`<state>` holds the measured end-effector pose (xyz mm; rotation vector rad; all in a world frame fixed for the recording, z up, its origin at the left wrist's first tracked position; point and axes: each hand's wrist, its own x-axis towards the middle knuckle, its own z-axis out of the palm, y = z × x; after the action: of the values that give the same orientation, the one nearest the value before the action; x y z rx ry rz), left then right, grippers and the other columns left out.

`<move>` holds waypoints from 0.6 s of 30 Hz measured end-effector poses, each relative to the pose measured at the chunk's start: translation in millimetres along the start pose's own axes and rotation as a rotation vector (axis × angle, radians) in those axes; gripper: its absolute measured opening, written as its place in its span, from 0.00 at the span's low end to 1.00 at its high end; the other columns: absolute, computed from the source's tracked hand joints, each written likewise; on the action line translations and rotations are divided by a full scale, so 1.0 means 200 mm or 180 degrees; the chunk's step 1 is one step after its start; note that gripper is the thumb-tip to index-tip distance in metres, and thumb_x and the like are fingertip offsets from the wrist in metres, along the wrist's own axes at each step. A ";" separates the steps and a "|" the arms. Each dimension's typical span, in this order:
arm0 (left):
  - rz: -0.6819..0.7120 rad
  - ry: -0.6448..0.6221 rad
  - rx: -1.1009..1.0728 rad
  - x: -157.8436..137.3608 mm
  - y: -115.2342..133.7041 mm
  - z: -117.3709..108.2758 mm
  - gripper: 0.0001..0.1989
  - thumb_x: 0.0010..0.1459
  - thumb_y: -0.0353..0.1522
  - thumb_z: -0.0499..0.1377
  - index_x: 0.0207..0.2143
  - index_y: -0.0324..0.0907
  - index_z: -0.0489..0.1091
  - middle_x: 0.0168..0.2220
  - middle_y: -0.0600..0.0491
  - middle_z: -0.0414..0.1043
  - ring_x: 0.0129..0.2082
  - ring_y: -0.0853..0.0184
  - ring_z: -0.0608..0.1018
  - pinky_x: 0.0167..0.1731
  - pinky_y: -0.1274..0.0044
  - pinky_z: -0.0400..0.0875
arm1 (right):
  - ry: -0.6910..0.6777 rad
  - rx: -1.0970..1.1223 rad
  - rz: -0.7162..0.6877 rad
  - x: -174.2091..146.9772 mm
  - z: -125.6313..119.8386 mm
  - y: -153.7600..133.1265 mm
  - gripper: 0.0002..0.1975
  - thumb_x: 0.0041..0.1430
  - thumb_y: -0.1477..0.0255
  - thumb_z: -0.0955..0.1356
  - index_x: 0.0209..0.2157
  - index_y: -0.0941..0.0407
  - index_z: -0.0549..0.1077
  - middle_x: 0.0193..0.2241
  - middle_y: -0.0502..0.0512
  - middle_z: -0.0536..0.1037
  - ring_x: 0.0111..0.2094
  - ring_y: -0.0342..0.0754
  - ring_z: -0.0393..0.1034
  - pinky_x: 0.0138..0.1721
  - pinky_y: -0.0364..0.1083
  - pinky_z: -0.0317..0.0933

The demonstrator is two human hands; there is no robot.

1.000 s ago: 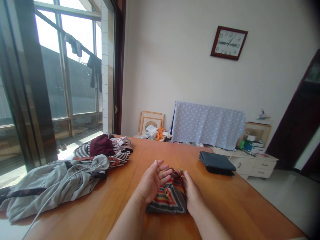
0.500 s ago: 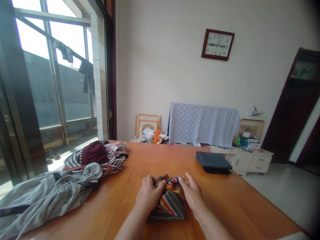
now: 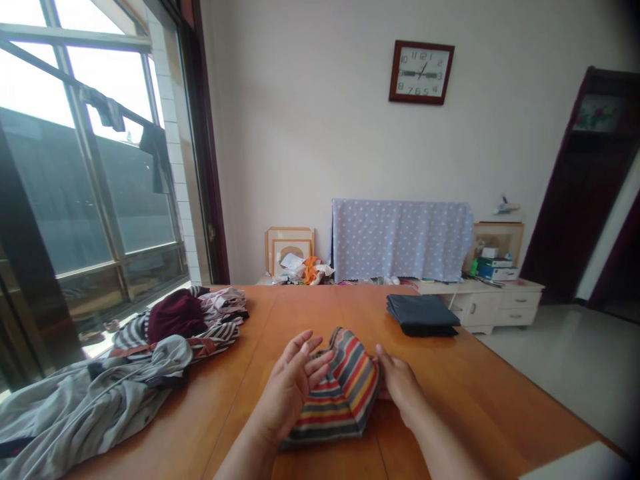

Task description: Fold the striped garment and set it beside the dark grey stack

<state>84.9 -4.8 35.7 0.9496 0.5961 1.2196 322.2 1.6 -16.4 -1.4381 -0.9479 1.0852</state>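
A garment with red, yellow, grey and orange stripes (image 3: 345,390) lies on the wooden table in front of me, partly folded, with its upper part raised. I cannot make out what kind of garment it is. My left hand (image 3: 287,387) is at its left side, palm turned inward and fingers stretched apart, not gripping the cloth. At the right edge, my right hand (image 3: 400,383) pinches the cloth, with the thumb on top and the fingers partly hidden beneath.
Loose clothes, including a grey garment (image 3: 125,393) and a maroon one (image 3: 177,315), are heaped on the table's left side. A folded dark cloth stack (image 3: 423,315) lies at the back right. A white corner (image 3: 580,463) shows at lower right.
The striped garment has been spread wider and its upper part lifted. My left hand has loosened and opened its fingers, while my right hand has closed on the right edge.
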 end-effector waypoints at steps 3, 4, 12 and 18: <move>0.0091 0.0159 0.0290 0.00 -0.04 0.01 0.25 0.57 0.43 0.63 0.55 0.47 0.65 0.58 0.45 0.68 0.52 0.56 0.77 0.55 0.64 0.68 | -0.0260 0.0585 0.0539 0.02 -0.09 -0.02 0.34 0.54 0.40 0.62 0.45 0.55 0.75 0.26 0.55 0.79 0.24 0.49 0.72 0.25 0.45 0.62; 0.0175 0.0213 0.0625 0.01 -0.06 0.01 0.24 0.57 0.43 0.63 0.53 0.46 0.67 0.56 0.45 0.70 0.53 0.56 0.76 0.57 0.63 0.67 | -0.0287 0.0703 0.0679 0.02 -0.11 -0.03 0.35 0.54 0.41 0.63 0.49 0.55 0.73 0.25 0.55 0.79 0.23 0.49 0.73 0.25 0.45 0.63; 0.0915 -0.0493 0.3601 -0.01 -0.20 0.02 0.19 0.63 0.44 0.54 0.54 0.52 0.73 0.60 0.50 0.69 0.65 0.54 0.62 0.68 0.58 0.32 | -0.0370 0.1013 0.0381 0.05 -0.13 -0.04 0.41 0.49 0.67 0.74 0.64 0.54 0.58 0.32 0.54 0.82 0.32 0.52 0.78 0.36 0.48 0.68; 0.0683 -0.0377 0.5379 0.00 -0.22 0.03 0.30 0.63 0.52 0.47 0.64 0.54 0.60 0.68 0.53 0.55 0.69 0.50 0.50 0.63 0.46 0.24 | 0.0035 0.0713 0.0107 0.08 -0.12 -0.01 0.38 0.44 0.79 0.69 0.60 0.56 0.63 0.26 0.48 0.79 0.27 0.47 0.76 0.28 0.42 0.65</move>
<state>112.8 -8.7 0.8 2.4815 1.4956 0.5960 349.6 11.5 -15.6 -1.2786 -0.7704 1.1681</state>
